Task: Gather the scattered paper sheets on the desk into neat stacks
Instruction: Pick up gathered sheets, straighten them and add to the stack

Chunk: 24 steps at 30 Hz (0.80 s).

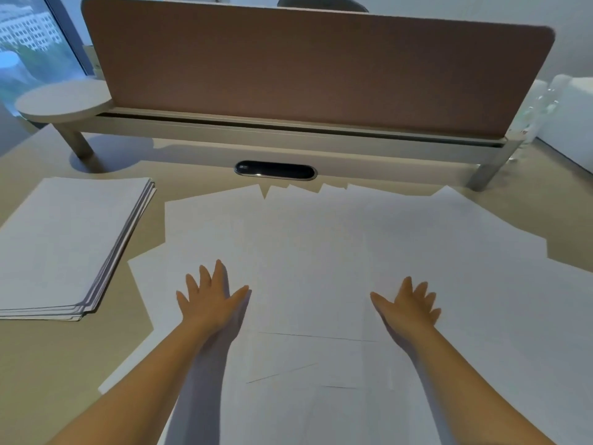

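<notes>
- Your left hand (213, 298) and right hand (407, 305) are both spread wide, palms down and fingers splayed, holding nothing; they sit over the loose sheets (321, 252), well apart from each other.
- Whether the palms press on the paper or float just above it, you cannot tell from this view.
- The loose sheets fan across the middle and right of the desk (41, 364), overlapping at odd angles, their far corners reaching almost to the dark oval grommet (275, 170) below the partition screen (305, 75).
- A finished stack (67, 242) already lies at your left, squared except for slightly stepped edges on its right side.
- The step in hand looks like sweeping the spread together: draw both palms inward with light, even pressure so the sheets slide over one another rather than buckle.
- Start from the outer edges, since the far right sheets lie beyond your right hand.
- Once they bunch, lift the bundle and tap its long edge on the desk to square it.
- Keep clear of the left stack so you do not nudge it askew.
</notes>
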{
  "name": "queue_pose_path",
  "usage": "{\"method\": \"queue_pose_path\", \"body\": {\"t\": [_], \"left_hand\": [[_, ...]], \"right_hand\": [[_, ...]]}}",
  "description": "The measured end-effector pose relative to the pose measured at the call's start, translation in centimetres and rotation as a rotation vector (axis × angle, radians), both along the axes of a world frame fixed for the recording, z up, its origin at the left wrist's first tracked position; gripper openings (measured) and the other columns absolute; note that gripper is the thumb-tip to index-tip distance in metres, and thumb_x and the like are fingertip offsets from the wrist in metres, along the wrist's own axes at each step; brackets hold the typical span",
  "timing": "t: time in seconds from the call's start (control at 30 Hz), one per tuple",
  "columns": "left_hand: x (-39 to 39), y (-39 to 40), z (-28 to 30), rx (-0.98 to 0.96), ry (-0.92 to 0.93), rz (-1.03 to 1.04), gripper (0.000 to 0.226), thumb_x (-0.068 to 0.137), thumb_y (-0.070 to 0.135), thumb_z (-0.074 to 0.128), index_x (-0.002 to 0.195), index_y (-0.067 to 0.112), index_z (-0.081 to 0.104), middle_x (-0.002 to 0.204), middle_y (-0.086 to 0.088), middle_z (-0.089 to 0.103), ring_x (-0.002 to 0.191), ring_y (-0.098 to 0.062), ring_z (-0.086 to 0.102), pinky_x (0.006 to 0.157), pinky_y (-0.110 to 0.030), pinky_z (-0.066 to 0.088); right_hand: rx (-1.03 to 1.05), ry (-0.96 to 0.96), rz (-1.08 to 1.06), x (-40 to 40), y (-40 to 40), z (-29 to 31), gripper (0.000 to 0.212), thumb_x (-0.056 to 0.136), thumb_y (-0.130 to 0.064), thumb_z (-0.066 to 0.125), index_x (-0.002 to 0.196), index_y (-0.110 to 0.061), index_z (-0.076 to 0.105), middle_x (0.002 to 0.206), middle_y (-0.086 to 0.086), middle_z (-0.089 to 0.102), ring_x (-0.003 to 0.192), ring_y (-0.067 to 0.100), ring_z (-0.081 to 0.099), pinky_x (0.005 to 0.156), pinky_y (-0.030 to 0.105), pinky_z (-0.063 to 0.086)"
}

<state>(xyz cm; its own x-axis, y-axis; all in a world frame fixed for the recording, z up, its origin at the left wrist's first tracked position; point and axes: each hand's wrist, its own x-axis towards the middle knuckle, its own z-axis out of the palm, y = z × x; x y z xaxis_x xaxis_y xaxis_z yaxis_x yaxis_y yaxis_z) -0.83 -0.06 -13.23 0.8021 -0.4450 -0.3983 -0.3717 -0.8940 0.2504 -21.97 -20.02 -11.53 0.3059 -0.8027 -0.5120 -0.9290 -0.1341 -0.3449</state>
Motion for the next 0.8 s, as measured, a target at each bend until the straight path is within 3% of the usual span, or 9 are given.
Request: {"method": "queue_pose_path", "body": {"t": [0.2, 0.27, 0.33, 0.4, 0.5, 0.63, 0.8], "left_hand": [[-1.7, -1.8, 0.5, -0.049, 0.064, -0.101, 0.081, 0.089, 0.062, 0.029, 0.148, 0.023, -0.011, 0.158, -0.004, -0.010, 0.146, -0.031, -0.011, 0.117, -0.049, 0.000], [-2.4, -1.9, -0.3, -0.093, 0.118, -0.082, 0.087, 0.083, 0.072, 0.028, 0.148, 0.026, -0.008, 0.159, 0.000, -0.006, 0.146, -0.029, -0.006, 0.117, -0.050, 0.003], [-2.8, -1.7, -0.5, -0.162, 0.095, 0.010, 0.100, 0.068, 0.088, 0.020, 0.148, 0.031, -0.001, 0.159, 0.003, 0.007, 0.146, -0.028, 0.006, 0.116, -0.053, 0.013], [-2.2, -1.5, 0.5, -0.170, 0.088, 0.138, 0.087, 0.079, 0.075, 0.035, 0.147, 0.024, 0.015, 0.153, -0.001, 0.024, 0.140, -0.030, 0.021, 0.112, -0.048, 0.024], [-1.7, -1.0, 2.0, -0.086, 0.059, 0.235, 0.060, 0.088, 0.049, 0.050, 0.135, 0.016, 0.032, 0.143, -0.007, 0.032, 0.130, -0.032, 0.030, 0.099, -0.044, 0.032], [-3.3, -1.5, 2.3, -0.083, 0.100, 0.188, 0.066, 0.087, 0.051, 0.051, 0.138, 0.017, 0.028, 0.143, -0.008, 0.028, 0.130, -0.033, 0.028, 0.099, -0.045, 0.032], [-3.3, -2.0, 2.6, -0.255, 0.205, 0.116, 0.072, 0.088, 0.043, 0.054, 0.144, 0.012, 0.021, 0.150, -0.010, 0.029, 0.137, -0.033, 0.026, 0.109, -0.041, 0.026]], "right_hand": [[0.130, -0.196, 0.040, 2.9, 2.4, 0.2, 0.083, 0.094, -0.047, 0.040, 0.147, -0.013, -0.013, 0.154, 0.011, -0.022, 0.143, 0.026, -0.020, 0.117, 0.041, -0.008], [0.150, -0.281, -0.018, 3.4, 2.6, 0.7, 0.080, 0.093, -0.043, 0.044, 0.148, -0.012, -0.005, 0.157, 0.010, -0.013, 0.146, 0.025, -0.008, 0.118, 0.040, 0.004], [0.056, -0.242, -0.062, 2.9, 1.8, 1.5, 0.070, 0.092, -0.039, 0.046, 0.147, -0.010, 0.014, 0.155, 0.010, 0.014, 0.141, 0.030, 0.019, 0.112, 0.041, 0.024], [-0.074, -0.064, -0.064, 1.7, 0.9, 1.9, 0.062, 0.088, -0.041, 0.049, 0.140, -0.012, 0.030, 0.143, 0.010, 0.034, 0.129, 0.032, 0.035, 0.102, 0.042, 0.034], [-0.087, 0.030, -0.087, 0.3, 0.6, 2.1, 0.059, 0.084, -0.040, 0.055, 0.132, -0.011, 0.038, 0.133, 0.011, 0.038, 0.123, 0.032, 0.038, 0.098, 0.042, 0.036], [0.000, -0.135, -0.086, 1.2, 1.8, 1.0, 0.062, 0.083, -0.033, 0.059, 0.132, -0.002, 0.037, 0.135, 0.014, 0.031, 0.124, 0.033, 0.037, 0.101, 0.040, 0.040], [0.179, -0.396, -0.129, 2.5, 3.0, 0.4, 0.063, 0.082, -0.016, 0.061, 0.135, -0.001, 0.031, 0.139, 0.010, 0.028, 0.123, 0.028, 0.039, 0.101, 0.039, 0.042]]}}
